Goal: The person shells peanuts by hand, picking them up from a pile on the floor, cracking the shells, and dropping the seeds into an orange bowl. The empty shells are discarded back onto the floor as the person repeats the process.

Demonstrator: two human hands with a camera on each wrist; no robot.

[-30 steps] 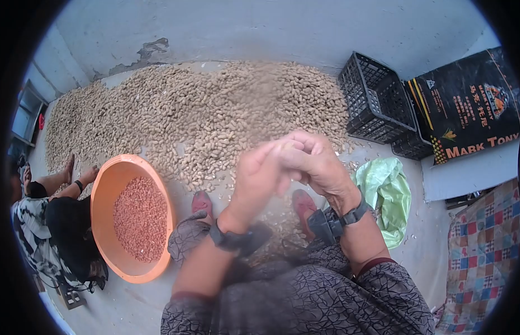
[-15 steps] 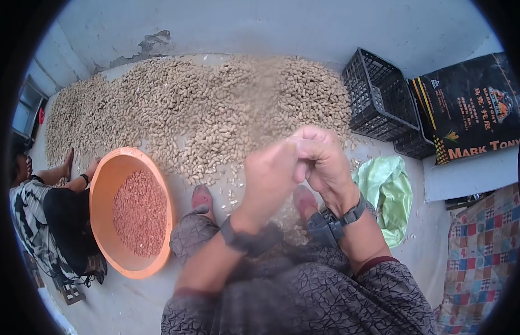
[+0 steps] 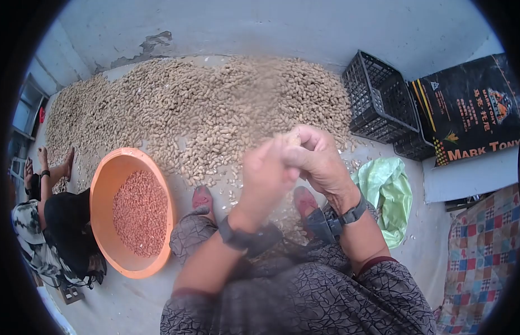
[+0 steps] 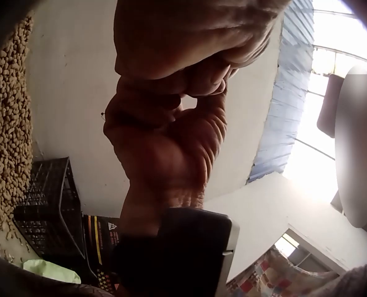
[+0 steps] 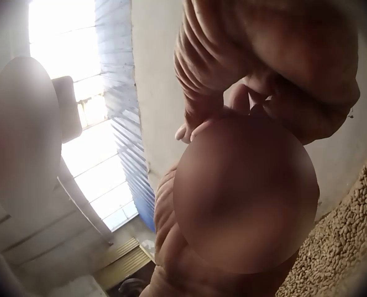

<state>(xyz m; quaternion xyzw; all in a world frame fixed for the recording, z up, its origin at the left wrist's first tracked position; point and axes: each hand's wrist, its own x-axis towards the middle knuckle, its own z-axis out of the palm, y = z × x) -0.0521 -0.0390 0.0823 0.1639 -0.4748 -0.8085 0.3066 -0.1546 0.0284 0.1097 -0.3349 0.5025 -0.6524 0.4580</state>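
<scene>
Two bare hands, raised before the wearer's lap, thumbs and fingers meeting. Left hand (image 3: 265, 176): motion-blurred, fingertips against the other hand; whether it grips anything cannot be told. Right hand (image 3: 328, 170): thumb and forefinger together, pinching a small pale-tan piece (image 3: 294, 138), seemingly an unshelled peanut, at the fingertips between both hands; too small to identify surely. One black strapped device (image 3: 251, 239) on the left wrist; one black strapped device (image 3: 328, 224) on the right.

One broad heap of tan unshelled peanuts (image 3: 198, 125), spread over the floor beyond the hands, along a pale grey wall (image 3: 232, 25). One round orange plastic basin (image 3: 103, 204), on the floor to the left, containing reddish peanut kernels (image 3: 139, 220). One seated person in black trousers (image 3: 67, 215), beside the basin.

Right side: one black plastic lattice crate (image 3: 385, 120), at the heap's end; one black printed sack (image 3: 466, 111) lettered "MARK TONY", just beside it; one crumpled light-green plastic bag (image 3: 395, 198), on the floor near the right forearm; one patchwork-patterned cloth (image 3: 483, 262), lower right.

Two dull-red shoes (image 3: 202, 200), worn, either side of the hands.
</scene>
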